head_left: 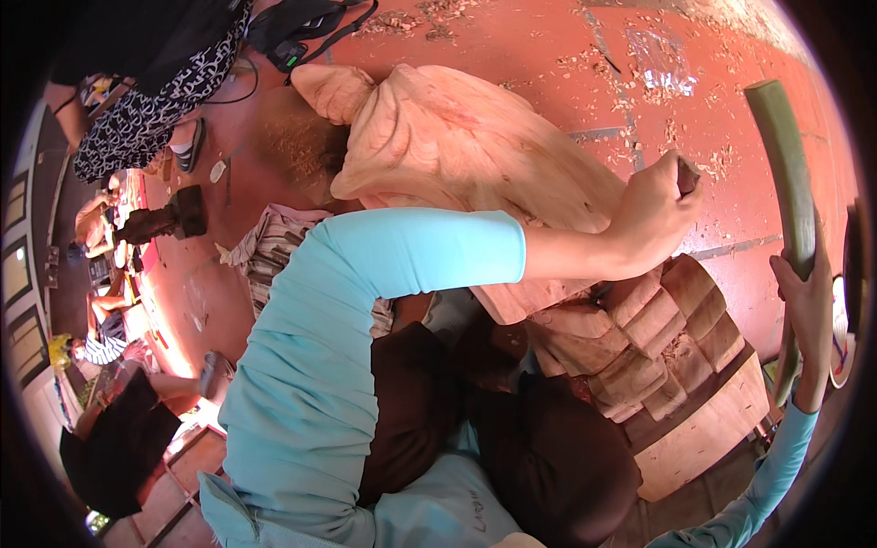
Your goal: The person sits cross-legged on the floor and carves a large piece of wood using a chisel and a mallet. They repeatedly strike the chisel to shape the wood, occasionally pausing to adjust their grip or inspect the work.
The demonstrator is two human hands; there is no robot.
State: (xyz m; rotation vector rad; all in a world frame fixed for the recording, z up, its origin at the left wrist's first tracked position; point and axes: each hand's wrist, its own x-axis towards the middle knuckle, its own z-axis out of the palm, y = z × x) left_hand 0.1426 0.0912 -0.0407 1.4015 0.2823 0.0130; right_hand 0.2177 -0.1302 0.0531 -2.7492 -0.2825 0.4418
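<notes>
A large carved wooden figure (475, 137) with draped folds lies on its side before me, and its blocky stepped base (649, 338) is near my knees. My left arm reaches across it. My left hand (653, 215) is closed in a fist above the figure's lower end, around a dark brown handle (687, 175) whose end pokes out at the top; the rest of that tool is hidden. At the far right my right hand (808, 283) is wrapped round a long pale-green club-like bar (781, 155), held upright and apart from the wood.
Wood shavings (671, 137) and a clear plastic piece (660, 62) lie on the red tiled floor. A black bag (297, 32) is at the top. Someone in patterned trousers (169, 105) stands at upper left, near a dark carved piece (169, 217). Other people sit farther left.
</notes>
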